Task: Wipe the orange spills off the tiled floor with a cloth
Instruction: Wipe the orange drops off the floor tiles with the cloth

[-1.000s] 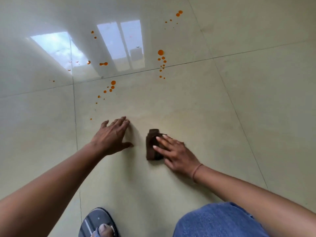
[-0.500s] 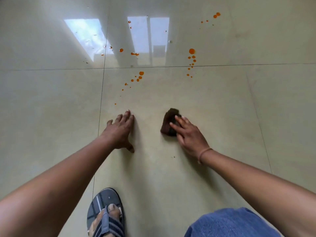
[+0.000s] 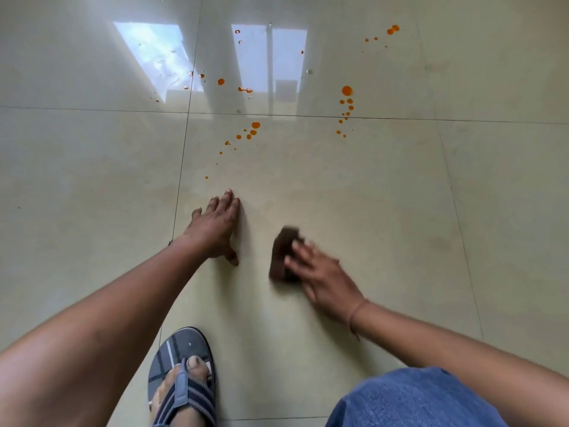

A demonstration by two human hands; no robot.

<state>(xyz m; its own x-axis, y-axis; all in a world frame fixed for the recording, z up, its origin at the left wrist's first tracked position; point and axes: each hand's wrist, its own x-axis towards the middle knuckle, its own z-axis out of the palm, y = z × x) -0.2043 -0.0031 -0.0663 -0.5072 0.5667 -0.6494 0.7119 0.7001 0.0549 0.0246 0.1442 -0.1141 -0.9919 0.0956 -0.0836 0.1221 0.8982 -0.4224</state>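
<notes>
A dark brown folded cloth (image 3: 282, 254) lies on the glossy beige tiled floor (image 3: 385, 211). My right hand (image 3: 320, 275) presses on its right side, fingers spread over it, blurred by motion. My left hand (image 3: 217, 226) rests flat on the tile to the left of the cloth, fingers together, holding nothing. Orange drops sit farther out: a diagonal trail (image 3: 246, 135) beyond my left hand, a column of drops (image 3: 346, 109) to the right, small spots (image 3: 392, 29) at the far right, and a few (image 3: 221, 82) near the window reflection.
My left foot in a grey striped sandal (image 3: 181, 380) stands near the bottom edge. My knee in blue denim (image 3: 415, 399) fills the lower right. Dark grout lines (image 3: 181, 155) cross the floor. Bright window reflections (image 3: 154, 53) lie on the far tiles.
My right hand has slid the cloth back toward me, after pushing it forward earlier. The view has tilted so more of my foot shows. My left hand stays planted.
</notes>
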